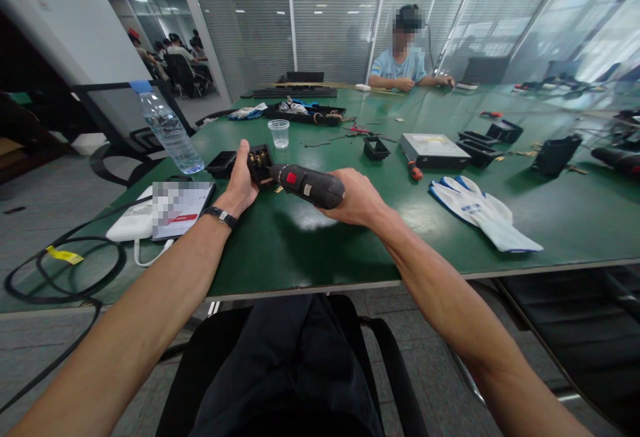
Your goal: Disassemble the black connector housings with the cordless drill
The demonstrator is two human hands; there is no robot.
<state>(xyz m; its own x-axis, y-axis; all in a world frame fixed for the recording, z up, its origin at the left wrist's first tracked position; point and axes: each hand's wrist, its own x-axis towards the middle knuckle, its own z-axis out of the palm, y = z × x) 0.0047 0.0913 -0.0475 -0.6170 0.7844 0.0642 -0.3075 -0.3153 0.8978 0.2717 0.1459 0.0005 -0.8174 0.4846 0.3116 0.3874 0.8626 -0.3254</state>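
My right hand is closed round a black cordless drill with a red button on its body. The drill's front end points left, at a small black box with brass-coloured metal parts inside. My left hand grips that box from its left side, thumb pointing up. Whether the bit touches a part in the box I cannot tell. Behind the left hand sits a black plastic tray. A clear plastic cup stands just beyond the box.
A water bottle, a white power bank and a black cable lie left. To the right are a metal-cased drive, a red screwdriver, a white glove and black housings. A person sits across the table.
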